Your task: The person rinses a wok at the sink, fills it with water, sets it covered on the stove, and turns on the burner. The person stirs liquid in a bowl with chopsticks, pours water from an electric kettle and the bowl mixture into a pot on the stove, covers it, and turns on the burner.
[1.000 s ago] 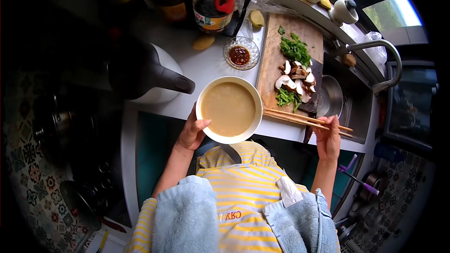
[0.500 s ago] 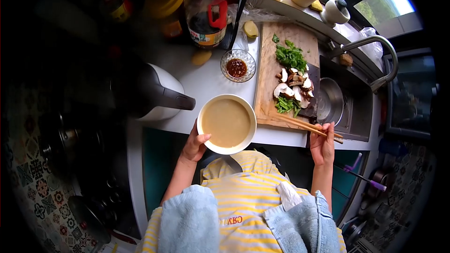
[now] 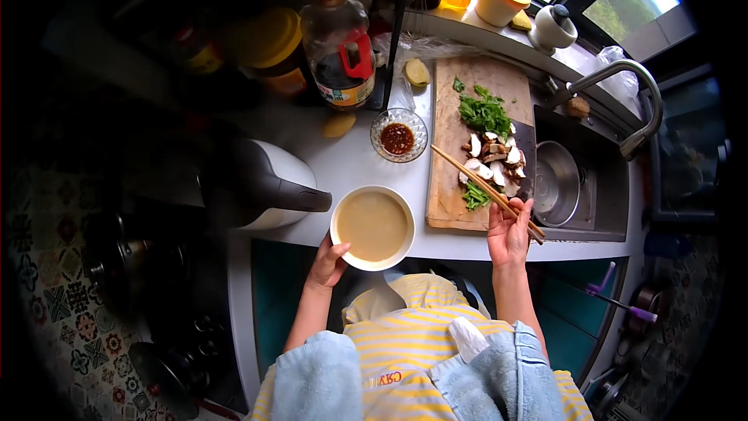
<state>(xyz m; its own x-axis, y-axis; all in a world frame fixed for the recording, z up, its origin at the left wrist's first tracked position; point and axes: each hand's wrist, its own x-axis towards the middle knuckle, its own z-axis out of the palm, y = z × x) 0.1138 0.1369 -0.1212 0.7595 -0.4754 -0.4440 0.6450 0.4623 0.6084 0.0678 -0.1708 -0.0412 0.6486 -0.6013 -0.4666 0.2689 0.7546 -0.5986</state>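
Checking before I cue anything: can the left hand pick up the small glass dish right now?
Probably not: the left hand is taken up holding the white bowl, though the counter between bowl and glass dish looks free.

- Window (image 3: 627, 12): upper right; daylight enters, greenery visible outside.
- Worktop (image 3: 354, 165): pale surface, crossing mid-frame.
- Sink (image 3: 615, 195): dark basin, right of centre; curved metal tap (image 3: 656, 105) above.
- Cabinet fronts (image 3: 269, 296): teal, beneath worktop.
- Floor (image 3: 78, 320): patterned tiles, lower left.
- Lighting: upper left in deep shadow.
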